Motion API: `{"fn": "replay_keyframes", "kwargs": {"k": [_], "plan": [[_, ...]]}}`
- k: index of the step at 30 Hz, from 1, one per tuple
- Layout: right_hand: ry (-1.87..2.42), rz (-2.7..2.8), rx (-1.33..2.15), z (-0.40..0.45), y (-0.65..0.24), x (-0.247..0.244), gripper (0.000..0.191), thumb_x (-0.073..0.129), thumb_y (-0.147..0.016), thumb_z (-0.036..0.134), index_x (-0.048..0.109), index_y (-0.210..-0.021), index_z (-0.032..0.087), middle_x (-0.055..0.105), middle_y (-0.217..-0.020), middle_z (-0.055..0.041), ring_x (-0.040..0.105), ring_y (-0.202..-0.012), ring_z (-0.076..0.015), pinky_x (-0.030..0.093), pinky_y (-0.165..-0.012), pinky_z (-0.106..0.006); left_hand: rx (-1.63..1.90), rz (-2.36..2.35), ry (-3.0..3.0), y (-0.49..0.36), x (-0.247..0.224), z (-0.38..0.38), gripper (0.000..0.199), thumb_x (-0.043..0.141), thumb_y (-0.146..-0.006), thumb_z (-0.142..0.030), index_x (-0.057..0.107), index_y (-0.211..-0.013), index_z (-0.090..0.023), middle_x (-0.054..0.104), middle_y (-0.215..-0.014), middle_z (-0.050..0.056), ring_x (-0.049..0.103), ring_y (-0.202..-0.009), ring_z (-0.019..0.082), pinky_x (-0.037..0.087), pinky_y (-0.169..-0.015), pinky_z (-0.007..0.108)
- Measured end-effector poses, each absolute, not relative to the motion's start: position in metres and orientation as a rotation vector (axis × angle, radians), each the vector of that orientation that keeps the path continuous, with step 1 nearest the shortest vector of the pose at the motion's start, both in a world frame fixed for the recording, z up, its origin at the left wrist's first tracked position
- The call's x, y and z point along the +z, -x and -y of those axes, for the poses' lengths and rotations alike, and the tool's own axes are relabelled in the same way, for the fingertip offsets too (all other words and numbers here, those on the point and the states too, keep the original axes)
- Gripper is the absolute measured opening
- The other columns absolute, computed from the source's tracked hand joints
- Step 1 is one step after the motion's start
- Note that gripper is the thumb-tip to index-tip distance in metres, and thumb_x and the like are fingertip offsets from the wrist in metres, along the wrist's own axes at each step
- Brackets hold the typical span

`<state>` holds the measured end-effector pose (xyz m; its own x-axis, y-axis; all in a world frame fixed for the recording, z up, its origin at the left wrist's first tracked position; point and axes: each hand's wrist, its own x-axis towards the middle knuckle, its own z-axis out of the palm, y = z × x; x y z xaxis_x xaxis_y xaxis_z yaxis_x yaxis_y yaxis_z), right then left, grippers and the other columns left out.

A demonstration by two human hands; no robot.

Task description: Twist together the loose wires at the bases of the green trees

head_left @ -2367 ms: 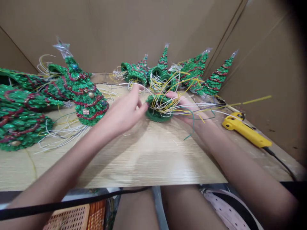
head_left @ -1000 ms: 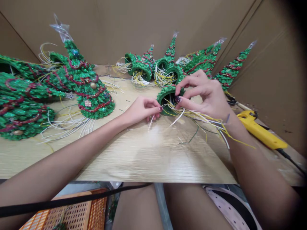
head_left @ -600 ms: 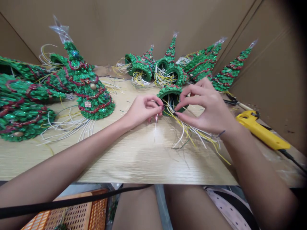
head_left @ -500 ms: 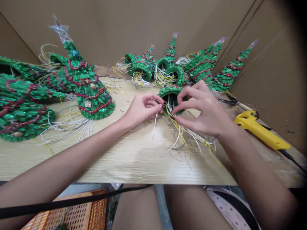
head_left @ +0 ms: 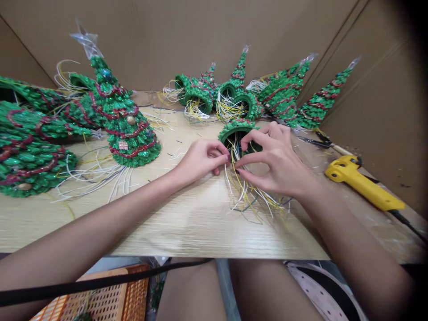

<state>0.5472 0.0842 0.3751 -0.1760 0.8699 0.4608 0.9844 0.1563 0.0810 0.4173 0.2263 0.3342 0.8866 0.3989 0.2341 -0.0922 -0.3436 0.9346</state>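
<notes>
A small green tinsel cone tree (head_left: pixel 238 133) lies on its side on the pale wood board (head_left: pixel 187 227), its hollow base facing me. A bundle of thin white, yellow and green wires (head_left: pixel 249 196) spills from that base towards me. My left hand (head_left: pixel 202 159) is pinched on wires at the base's near edge. My right hand (head_left: pixel 272 157) curves over the opening, with thumb and forefinger closed on wires and the other fingertips by the rim. The inside of the hollow is mostly hidden by wires and fingers.
A large upright tinsel tree (head_left: pixel 125 120) stands left of my hands, with more trees (head_left: pixel 26 154) heaped at far left and others (head_left: pixel 284 91) along the back. Scissors (head_left: pixel 316 141) and a yellow corded tool (head_left: pixel 361 183) lie to the right. Cardboard walls (head_left: pixel 234 40) enclose the board.
The small tree has swung its base towards me, and my hands have closed in on it. Its wire bundle now hangs towards me instead of trailing right, and the whole view has shifted slightly.
</notes>
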Motion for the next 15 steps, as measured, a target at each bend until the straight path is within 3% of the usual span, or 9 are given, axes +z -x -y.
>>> {"fn": "replay_keyframes", "kwargs": {"k": [8,15], "plan": [[1.743,2.098,-0.507,-0.085,-0.547,0.371,0.016,0.061,-0.079,0.033,0.073,-0.090,0.033,0.058,-0.092,-0.0029,0.045,-0.094,-0.0240,0.026,-0.086,-0.045,0.481,-0.295,-1.813,-0.419,0.337,-0.222,0.006,0.057,-0.079,-0.012,0.063,-0.078,-0.011,0.062,-0.059,-0.001,0.054,-0.042,0.005,0.041,-0.044,0.016],[1.712,2.056,-0.500,-0.089,-0.551,0.362,0.032,0.060,-0.081,0.030,0.066,-0.113,0.032,0.058,-0.096,-0.0037,0.044,-0.093,-0.0223,0.028,-0.087,-0.044,0.503,-0.201,-1.850,-0.420,0.328,-0.228,0.012,0.058,-0.076,-0.015,0.065,-0.083,-0.010,0.064,-0.064,0.001,0.055,-0.049,0.007,0.045,-0.050,0.017]]}}
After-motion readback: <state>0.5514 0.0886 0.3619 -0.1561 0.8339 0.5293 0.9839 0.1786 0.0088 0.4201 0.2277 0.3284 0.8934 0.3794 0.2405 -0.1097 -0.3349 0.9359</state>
